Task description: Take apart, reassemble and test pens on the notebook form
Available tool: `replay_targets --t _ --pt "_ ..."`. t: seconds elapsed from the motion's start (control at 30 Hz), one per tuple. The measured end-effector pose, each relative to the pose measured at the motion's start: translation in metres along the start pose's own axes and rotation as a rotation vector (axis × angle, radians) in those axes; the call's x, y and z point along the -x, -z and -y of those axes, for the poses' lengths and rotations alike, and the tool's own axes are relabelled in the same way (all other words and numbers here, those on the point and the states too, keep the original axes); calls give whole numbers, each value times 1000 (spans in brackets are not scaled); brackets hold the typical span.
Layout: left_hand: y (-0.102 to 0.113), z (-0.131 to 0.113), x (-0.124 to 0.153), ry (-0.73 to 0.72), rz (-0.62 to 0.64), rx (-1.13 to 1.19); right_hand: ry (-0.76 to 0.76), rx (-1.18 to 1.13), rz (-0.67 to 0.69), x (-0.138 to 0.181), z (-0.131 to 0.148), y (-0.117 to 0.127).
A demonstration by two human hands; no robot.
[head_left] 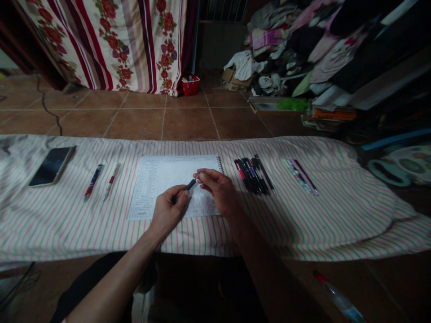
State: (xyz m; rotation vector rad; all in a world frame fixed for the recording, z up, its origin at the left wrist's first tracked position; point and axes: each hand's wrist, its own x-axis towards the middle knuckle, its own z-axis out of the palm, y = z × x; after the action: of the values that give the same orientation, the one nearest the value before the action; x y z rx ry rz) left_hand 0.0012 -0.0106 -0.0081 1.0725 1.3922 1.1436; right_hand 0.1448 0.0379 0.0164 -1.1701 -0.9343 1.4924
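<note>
My left hand [169, 211] grips the barrel of a black pen [188, 186] above a spiral notebook [151, 188], whose printed page lies open on a striped cloth [67, 224]. My right hand [217, 190] pinches the pen's upper end between its fingertips. Both hands hover over the page. To the left lie a red-and-blue pen [93, 181] and a red-and-white pen [112, 181]. A tight row of dark pens [253, 176] sits just right of the notebook, and a pink-and-green bundle of pens [299, 176] lies farther right.
A smartphone [52, 166] lies face up at the cloth's left end. Beyond the cloth are brown floor tiles, a red basket [190, 85] and a floral striped curtain [111, 40]. Heaped clothes [296, 49] rise at the back right. A plastic bottle [338, 298] lies on the floor at lower right.
</note>
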Motion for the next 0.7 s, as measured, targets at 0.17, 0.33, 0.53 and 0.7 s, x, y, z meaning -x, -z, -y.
replay_targets --t 0.17,0.33,0.53,0.7 --pt "-1 -1 0 -1 18 21 18 41 19 -1 -2 0" --pt "-2 -5 0 20 18 61 42 62 32 -2 -6 0" --pt "-4 -7 1 55 45 161 106 108 40 -1 -8 -3" --pt "-4 -5 0 70 71 199 96 93 41 0 -8 -4"
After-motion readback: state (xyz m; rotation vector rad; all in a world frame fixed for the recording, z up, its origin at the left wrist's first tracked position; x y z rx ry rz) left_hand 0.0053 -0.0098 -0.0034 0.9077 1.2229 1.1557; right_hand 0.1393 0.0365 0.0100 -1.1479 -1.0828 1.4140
